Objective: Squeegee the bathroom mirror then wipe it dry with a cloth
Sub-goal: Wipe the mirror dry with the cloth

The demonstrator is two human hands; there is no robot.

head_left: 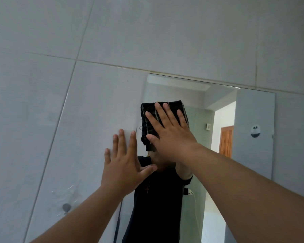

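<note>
Cloth [165,118], dark and checked, is lying folded flat against the upper left part of the mirror [221,106], and you are pressing it there with your right hand [168,132], fingers straight and spread wide over it rather than curled round it. Your left hand [123,165] is resting flat and wide on the tiled wall [60,120] just beside the mirror's left edge, holding nothing. No squeegee is showing in the head view, so you are likely working through the drying step. The cloth is looking soft and light, likely to bunch or slide on slick glass, so keeping a flat palm over its middle is probably serving you best. The glass is looking thin-edged and fragile, so you are better off pressing evenly
</note>
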